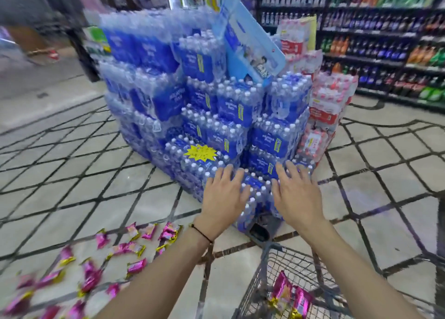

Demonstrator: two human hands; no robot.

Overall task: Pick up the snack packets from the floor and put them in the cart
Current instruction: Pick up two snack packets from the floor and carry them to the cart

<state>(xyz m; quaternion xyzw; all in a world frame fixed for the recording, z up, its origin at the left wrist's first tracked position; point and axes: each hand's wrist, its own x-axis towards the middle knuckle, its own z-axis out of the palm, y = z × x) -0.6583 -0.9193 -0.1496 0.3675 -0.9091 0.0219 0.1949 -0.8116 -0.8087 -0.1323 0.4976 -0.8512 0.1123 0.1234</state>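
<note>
Pink-and-gold snack packets (90, 274) lie scattered on the tiled floor (72, 174) from 7 to 8 o'clock in the view, most of them blurred. Wire shopping cart (277, 247) sits at 5 o'clock, its basket open at the top; two more packets (291, 297) of the same kind lie inside it on the mesh bottom. Left hand (222, 196) and right hand (298, 196) both reach forward side by side near centre, palms down, fingers straight and spread, holding nothing. A thin black cord bracelet (202, 232) circles the left wrist. Beyond the fingertips, from centre up to 12 o'clock, stands a stepped stack of shrink-wrapped water bottle packs (216, 97) with blue labels, with a yellow starburst tag (199, 152) on a lower pack. Pink-capped bottle packs (330, 97) are stacked just beside it at 2 o'clock. Shelves of soft drink bottles (385, 42) fill the 1 to 3 o'clock background.
</note>
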